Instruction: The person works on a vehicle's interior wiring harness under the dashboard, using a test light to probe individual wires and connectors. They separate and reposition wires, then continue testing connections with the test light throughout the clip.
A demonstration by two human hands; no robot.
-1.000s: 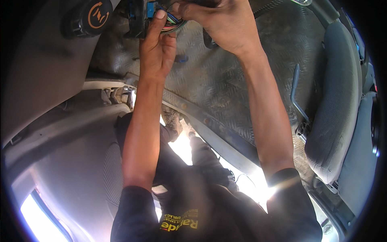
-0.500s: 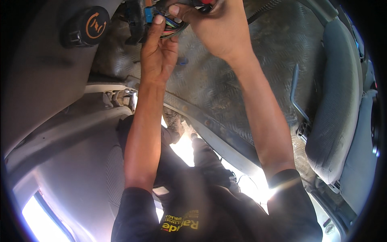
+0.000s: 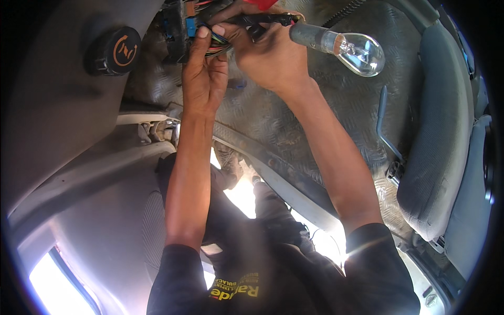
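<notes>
At the top, a bundle of coloured wires (image 3: 217,49) runs beside a black connector block (image 3: 175,34) with blue parts. My left hand (image 3: 202,79) pinches the bundle, thumb on top and fingers curled beneath. Close on its right, my right hand (image 3: 275,59) is closed around a black taped lead (image 3: 262,19), its thumb tip at the same wires. A clear glass bulb (image 3: 365,54) with a metal base sticks out to the right of that hand, by the lead's end. Something red (image 3: 261,3) shows above the hand. My right fingertips are partly hidden.
A round black knob (image 3: 122,51) with an orange mark sits on the grey panel at left. Textured floor covering (image 3: 346,105) lies below, with a bent metal lever (image 3: 385,121) near the grey seat (image 3: 438,136). A door sill (image 3: 262,149) crosses the middle.
The bulb has come into view beside my right hand, which has shifted left and slightly down. More of the black lead shows. My left hand keeps its pinch on the wires.
</notes>
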